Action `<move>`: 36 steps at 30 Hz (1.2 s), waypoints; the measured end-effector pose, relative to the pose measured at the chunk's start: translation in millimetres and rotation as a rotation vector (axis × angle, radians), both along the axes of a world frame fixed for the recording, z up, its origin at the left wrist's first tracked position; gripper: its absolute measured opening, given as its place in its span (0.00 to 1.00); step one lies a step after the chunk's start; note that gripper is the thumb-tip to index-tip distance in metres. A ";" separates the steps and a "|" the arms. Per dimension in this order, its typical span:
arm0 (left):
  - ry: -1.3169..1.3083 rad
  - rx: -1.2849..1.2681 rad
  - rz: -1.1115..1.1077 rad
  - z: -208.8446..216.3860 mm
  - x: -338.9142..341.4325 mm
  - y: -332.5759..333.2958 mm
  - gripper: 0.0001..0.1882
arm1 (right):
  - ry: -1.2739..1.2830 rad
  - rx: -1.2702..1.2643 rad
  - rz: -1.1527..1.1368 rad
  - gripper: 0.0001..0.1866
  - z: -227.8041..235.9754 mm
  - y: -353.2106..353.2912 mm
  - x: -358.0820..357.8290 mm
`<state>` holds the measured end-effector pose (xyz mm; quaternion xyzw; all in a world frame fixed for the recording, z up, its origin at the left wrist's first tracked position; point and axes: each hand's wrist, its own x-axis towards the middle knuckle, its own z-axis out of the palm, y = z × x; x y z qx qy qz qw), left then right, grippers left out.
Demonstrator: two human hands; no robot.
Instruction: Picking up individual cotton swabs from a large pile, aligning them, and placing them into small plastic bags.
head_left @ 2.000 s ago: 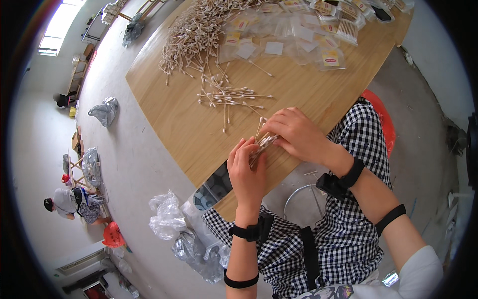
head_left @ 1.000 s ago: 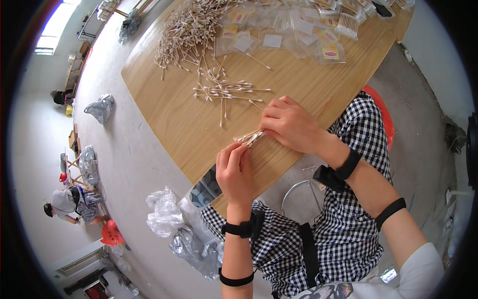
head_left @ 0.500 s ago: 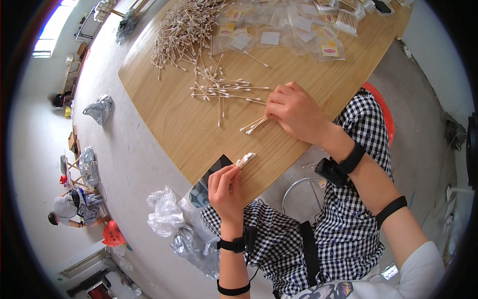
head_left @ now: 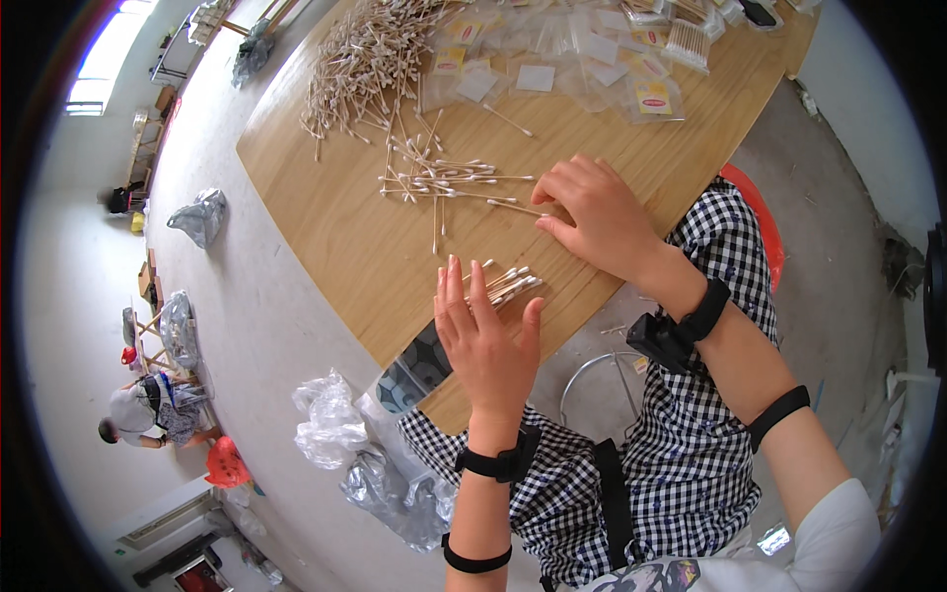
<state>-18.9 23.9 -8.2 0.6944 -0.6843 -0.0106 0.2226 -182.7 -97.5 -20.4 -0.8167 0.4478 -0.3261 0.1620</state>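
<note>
A small bundle of cotton swabs (head_left: 511,285) lies on the wooden table (head_left: 345,266) near its front edge. My left hand (head_left: 483,340) is open beside it, fingers stretched out and partly covering the swabs. My right hand (head_left: 602,217) is just above the table to the right, thumb and fingers apart and nothing between them. Its fingertips are close to the end of a loose swab (head_left: 515,206). That swab lies at the edge of a loose cluster of swabs (head_left: 444,180).
A large heap of swabs (head_left: 370,69) covers the far left of the table. Clear plastic bags (head_left: 582,49) with labels lie at the far right, beside a packed bag of swabs (head_left: 688,44). A dark patterned sheet (head_left: 414,370) sits at the front left edge; crumpled plastic (head_left: 330,419) is below.
My left hand has let go of its swabs and spread its fingers, moving right. My right hand has released its few swabs, which now appear to lie with the bundle.
</note>
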 end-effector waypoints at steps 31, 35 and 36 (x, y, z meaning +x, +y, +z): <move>-0.179 0.233 0.044 -19.8 -12.9 -33.3 0.57 | -0.316 0.134 0.039 0.03 -1.2 7.5 5.1; -0.168 0.285 0.058 -20.2 -25.1 1.5 0.59 | -0.287 0.100 0.035 0.03 -3.3 9.5 10.2; -0.166 0.286 0.058 -18.0 -27.5 8.3 0.59 | -0.286 0.102 0.035 0.03 -3.5 10.2 10.5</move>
